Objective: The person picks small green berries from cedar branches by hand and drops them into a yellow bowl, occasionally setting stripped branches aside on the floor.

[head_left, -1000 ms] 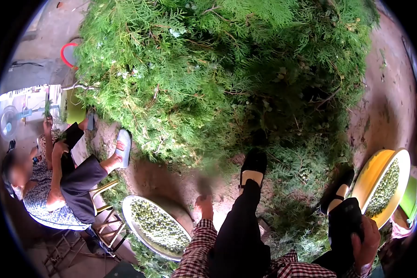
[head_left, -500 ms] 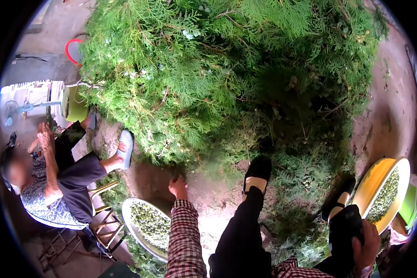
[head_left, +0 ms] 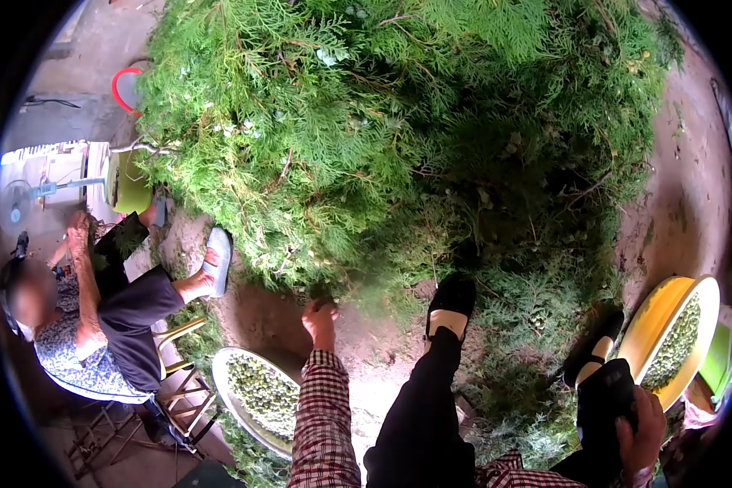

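My left hand (head_left: 320, 323) reaches forward over the floor, to the lower edge of a large heap of green conifer branches (head_left: 342, 146). Its fingers are curled closed; whatever they may hold is too small or hidden to make out. Beside that forearm stands a pale basin (head_left: 226, 382) filled with small round green cones (head_left: 260, 394). My right hand (head_left: 644, 427) lies on my dark-trousered knee, thumb apart from the fingers, holding nothing that I can see. Near it a yellow basin (head_left: 655, 317) with a pale rim contains more green cones (head_left: 675, 346).
On the left another person (head_left: 98, 325) sits on a folding chair (head_left: 189, 398), hands raised around a dark green sprig. A fan (head_left: 16, 205) and a yellow-green container (head_left: 130, 183) are behind. Loose sprigs (head_left: 537, 305) surround my black shoes (head_left: 451, 301). A bright green container (head_left: 728, 358) is at far right.
My left hand has moved slightly forward and right, closer to the branches. The seated person's hands have shifted a little, and a sprig shows beneath them. My right hand stays on the knee.
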### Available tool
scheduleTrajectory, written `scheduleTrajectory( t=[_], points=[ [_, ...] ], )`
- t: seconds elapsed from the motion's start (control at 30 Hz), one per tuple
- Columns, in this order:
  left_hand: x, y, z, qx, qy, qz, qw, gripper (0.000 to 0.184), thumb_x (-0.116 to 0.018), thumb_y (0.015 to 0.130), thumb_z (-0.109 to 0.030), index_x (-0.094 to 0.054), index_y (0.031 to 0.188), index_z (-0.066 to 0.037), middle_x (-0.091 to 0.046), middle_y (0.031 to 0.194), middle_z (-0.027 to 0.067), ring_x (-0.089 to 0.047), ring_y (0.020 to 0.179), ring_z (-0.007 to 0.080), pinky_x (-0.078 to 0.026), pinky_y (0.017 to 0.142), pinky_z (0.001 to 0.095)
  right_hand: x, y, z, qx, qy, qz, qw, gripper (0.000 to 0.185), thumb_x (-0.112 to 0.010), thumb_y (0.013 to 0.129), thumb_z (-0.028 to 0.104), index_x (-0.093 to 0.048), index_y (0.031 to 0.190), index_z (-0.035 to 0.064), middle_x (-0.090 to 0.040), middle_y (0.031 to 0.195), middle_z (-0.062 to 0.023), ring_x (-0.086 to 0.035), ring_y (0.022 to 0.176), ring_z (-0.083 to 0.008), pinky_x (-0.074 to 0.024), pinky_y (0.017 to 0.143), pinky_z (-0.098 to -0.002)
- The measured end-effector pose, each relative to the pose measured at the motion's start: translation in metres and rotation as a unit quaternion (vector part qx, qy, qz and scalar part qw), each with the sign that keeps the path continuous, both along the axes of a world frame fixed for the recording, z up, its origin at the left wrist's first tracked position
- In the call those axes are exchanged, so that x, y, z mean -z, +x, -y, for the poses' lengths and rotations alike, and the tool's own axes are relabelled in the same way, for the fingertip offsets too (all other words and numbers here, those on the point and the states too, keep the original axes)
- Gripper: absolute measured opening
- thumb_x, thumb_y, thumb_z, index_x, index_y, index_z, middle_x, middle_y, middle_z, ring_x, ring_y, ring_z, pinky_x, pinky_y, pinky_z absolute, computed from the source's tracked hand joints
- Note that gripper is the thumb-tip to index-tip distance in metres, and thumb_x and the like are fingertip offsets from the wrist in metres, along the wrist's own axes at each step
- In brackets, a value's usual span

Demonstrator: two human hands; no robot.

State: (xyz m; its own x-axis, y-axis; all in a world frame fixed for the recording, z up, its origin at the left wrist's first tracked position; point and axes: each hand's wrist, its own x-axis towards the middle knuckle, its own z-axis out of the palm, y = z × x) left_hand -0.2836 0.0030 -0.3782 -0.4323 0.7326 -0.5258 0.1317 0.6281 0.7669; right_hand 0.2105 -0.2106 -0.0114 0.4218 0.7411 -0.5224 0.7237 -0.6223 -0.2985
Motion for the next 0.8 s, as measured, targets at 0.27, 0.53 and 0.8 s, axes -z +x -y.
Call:
scheduleTrajectory(
  t=[0.27, 0.53, 0.8],
  points=[
    [0.017, 0.025, 0.003, 0.110, 0.021, -0.221, 0.969, 0.018, -0.060, 0.068, -0.004, -0.062, 0.085, 0.000, -0.061, 0.074, 0.0051, -0.055, 0.061, 0.0124, -0.045, 0.051, 0.0247, 0.002, 0.003, 0.002, -0.015, 0.013, 0.002, 1.000, 0.048, -0.056, 0.066, 0.015, -0.047, 0.109, -0.0042, -0.052, 0.098, -0.0199, -0.052, 0.082, -0.0325, -0.0423, 0.073, -0.0358],
    [-0.019, 0.039, 0.001, -0.005, -0.020, 0.077, 0.997, 0.018, -0.054, 0.080, -0.006, -0.055, 0.097, 0.000, -0.056, 0.073, 0.0060, -0.048, 0.058, 0.0119, -0.039, 0.051, 0.0257, 0.000, 0.003, 0.001, -0.021, 0.013, 0.009, 1.000, 0.047, -0.055, 0.067, 0.015, -0.047, 0.109, -0.0043, -0.052, 0.100, -0.0208, -0.052, 0.083, -0.0331, -0.0425, 0.074, -0.0360],
    [-0.022, -0.017, 0.018, -0.182, -0.007, 0.163, 0.970, 0.015, -0.050, 0.081, -0.002, -0.049, 0.096, -0.002, -0.051, 0.070, 0.0049, -0.046, 0.055, 0.0132, -0.036, 0.045, 0.0256, 0.003, 0.000, 0.002, -0.021, 0.012, 0.005, 1.000, 0.047, -0.055, 0.066, 0.011, -0.047, 0.109, -0.0035, -0.051, 0.100, -0.0201, -0.051, 0.084, -0.0331, -0.0419, 0.074, -0.0357]
  ],
)
